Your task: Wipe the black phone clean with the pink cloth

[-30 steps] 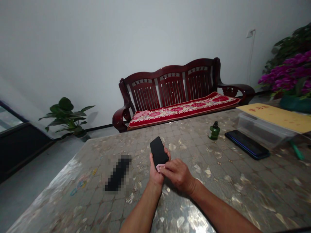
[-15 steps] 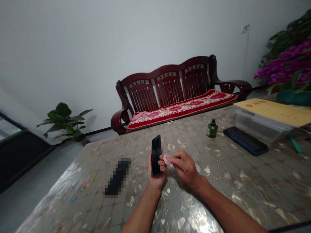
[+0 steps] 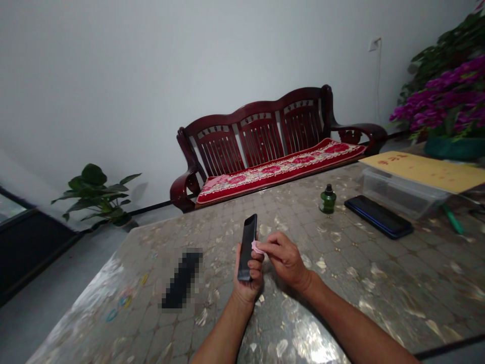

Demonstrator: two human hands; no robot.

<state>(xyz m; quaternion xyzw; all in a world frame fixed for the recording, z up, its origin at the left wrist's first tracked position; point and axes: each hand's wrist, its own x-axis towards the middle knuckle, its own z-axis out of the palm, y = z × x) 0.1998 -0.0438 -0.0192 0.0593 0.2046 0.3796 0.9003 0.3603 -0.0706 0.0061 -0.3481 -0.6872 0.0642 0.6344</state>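
The left hand [image 3: 248, 279] has its grip wrapped round the lower half of a black smartphone [image 3: 248, 241], tilted on edge above the table [image 3: 341, 283]. At its 3 o'clock the right hand [image 3: 287, 260] pinches a small pink cloth [image 3: 258, 247] against it. The phone looks light, rigid, slippery and breakable; its long edges suit holding.

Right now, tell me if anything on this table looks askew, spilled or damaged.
Nothing looks spilled or broken. The left hand holds a black phone edge-up while the right hand holds a pink cloth against it. The yellow sheet overhangs its clear box.
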